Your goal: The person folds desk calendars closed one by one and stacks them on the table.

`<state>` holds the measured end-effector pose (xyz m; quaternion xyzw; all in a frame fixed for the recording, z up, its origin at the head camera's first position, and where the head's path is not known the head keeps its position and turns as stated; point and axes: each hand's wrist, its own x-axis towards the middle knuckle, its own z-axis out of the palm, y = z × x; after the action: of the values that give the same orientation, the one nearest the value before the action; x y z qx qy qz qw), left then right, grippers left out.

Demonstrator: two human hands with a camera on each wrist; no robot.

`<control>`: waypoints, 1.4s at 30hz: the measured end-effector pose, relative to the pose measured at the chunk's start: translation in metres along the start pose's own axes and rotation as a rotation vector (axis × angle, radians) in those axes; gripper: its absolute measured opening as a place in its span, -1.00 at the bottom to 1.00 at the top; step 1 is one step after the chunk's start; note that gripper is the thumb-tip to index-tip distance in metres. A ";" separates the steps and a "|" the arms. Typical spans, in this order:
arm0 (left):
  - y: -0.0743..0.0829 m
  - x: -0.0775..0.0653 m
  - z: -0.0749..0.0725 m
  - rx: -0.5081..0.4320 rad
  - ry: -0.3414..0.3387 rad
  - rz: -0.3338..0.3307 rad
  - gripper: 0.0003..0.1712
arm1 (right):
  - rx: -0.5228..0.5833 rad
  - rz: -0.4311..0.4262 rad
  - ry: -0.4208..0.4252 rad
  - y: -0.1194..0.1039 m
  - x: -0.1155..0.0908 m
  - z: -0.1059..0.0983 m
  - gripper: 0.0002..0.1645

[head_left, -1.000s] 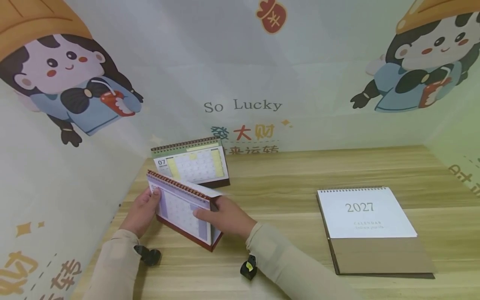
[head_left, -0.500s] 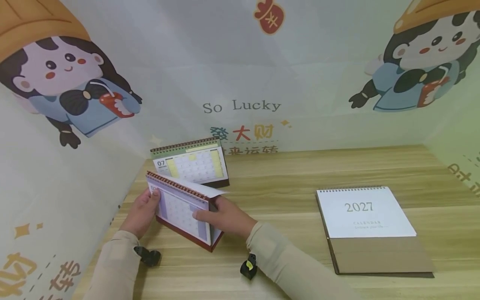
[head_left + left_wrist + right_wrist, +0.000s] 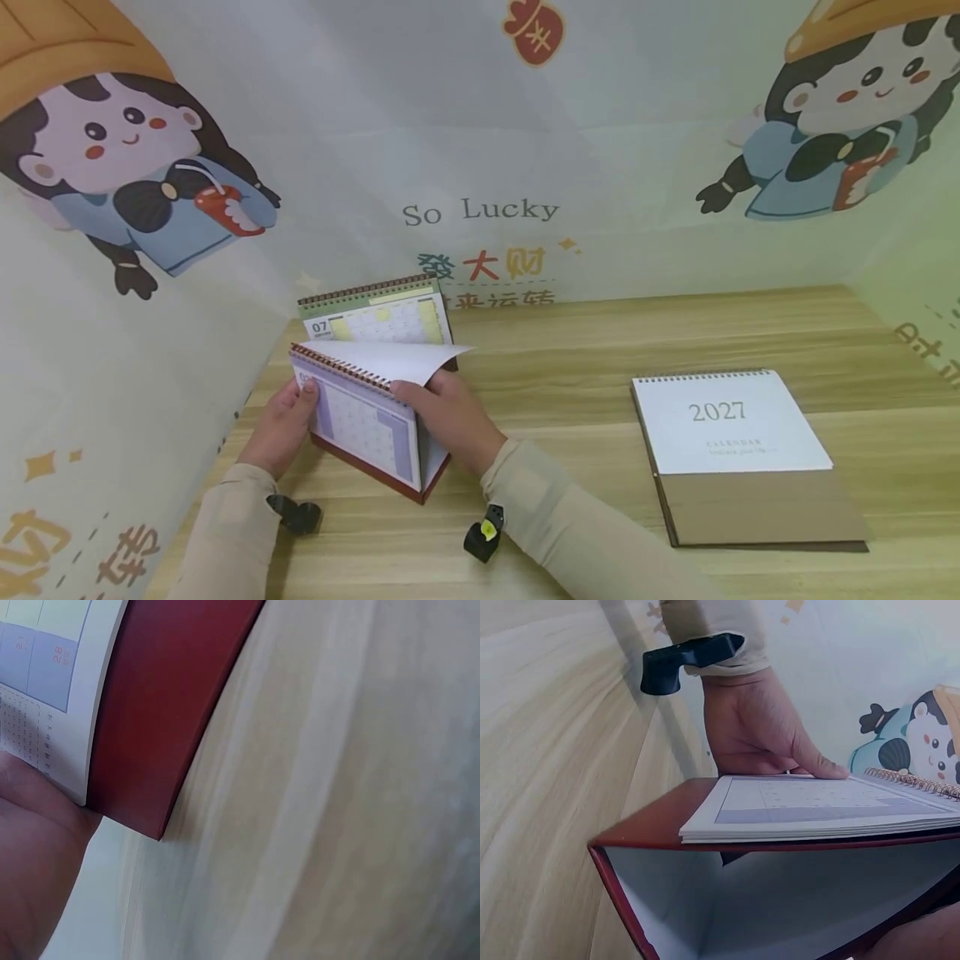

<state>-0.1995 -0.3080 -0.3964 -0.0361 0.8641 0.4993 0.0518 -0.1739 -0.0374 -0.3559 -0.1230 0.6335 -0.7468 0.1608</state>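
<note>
A desk calendar (image 3: 360, 425) with purple-edged pages, a red base and a spiral binding along its top stands angled at the left of the table. My left hand (image 3: 281, 421) grips its left end, thumb on the front page; the right wrist view shows this same hand (image 3: 754, 724) beyond the pages. At the other end is my right hand (image 3: 457, 417), its thumb by the spiral and its fingers behind, partly hidden. Over the back of the calendar a white page (image 3: 401, 354) curves up and away from the spiral. The red base (image 3: 165, 697) fills the upper left wrist view.
Behind it stands a second desk calendar (image 3: 390, 317) with a green top band, partly covered. A 2027 calendar (image 3: 738, 433) with a brown base lies at the right of the wooden table (image 3: 555, 483). A printed backdrop (image 3: 637, 167) encloses the table.
My right hand has moved up from the front page toward the spiral. The white page behind has risen and spread further over the back. The left hand keeps its hold.
</note>
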 end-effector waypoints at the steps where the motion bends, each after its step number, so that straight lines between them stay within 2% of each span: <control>1: 0.000 0.000 0.000 0.000 0.004 -0.001 -0.12 | 0.000 -0.001 0.003 0.000 0.000 0.001 -0.45; 5: 0.000 0.000 0.002 -0.026 0.013 0.026 -0.16 | -0.047 -0.043 0.003 -0.004 -0.001 0.002 -0.51; 9: 0.001 -0.001 0.003 -0.052 0.014 0.064 -0.21 | -0.160 -0.103 -0.007 -0.009 -0.003 0.003 -0.56; 19: 0.000 -0.002 0.003 -0.035 0.013 0.071 -0.21 | -0.345 -0.207 -0.019 -0.008 -0.007 0.001 -0.62; 27: 0.001 -0.002 0.003 -0.027 0.007 0.062 -0.17 | -0.399 -0.267 -0.015 -0.007 -0.008 0.000 -0.63; 32: 0.001 -0.001 0.002 -0.035 0.006 0.059 -0.17 | -0.470 -0.304 -0.009 -0.006 -0.008 0.000 -0.63; 36: 0.001 -0.001 0.002 -0.044 0.006 0.058 -0.20 | -0.526 -0.414 -0.011 -0.005 -0.005 -0.001 -0.70; 38: 0.001 -0.002 0.001 -0.012 0.023 0.029 -0.24 | -0.569 -0.468 -0.011 -0.004 -0.004 -0.001 -0.70; 42: -0.003 0.000 0.000 0.035 0.050 0.017 -0.29 | -0.626 -0.508 -0.015 -0.003 -0.001 -0.002 -0.58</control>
<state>-0.1989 -0.3095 -0.3984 -0.0404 0.8739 0.4837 0.0267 -0.1737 -0.0345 -0.3532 -0.3241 0.7786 -0.5329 -0.0697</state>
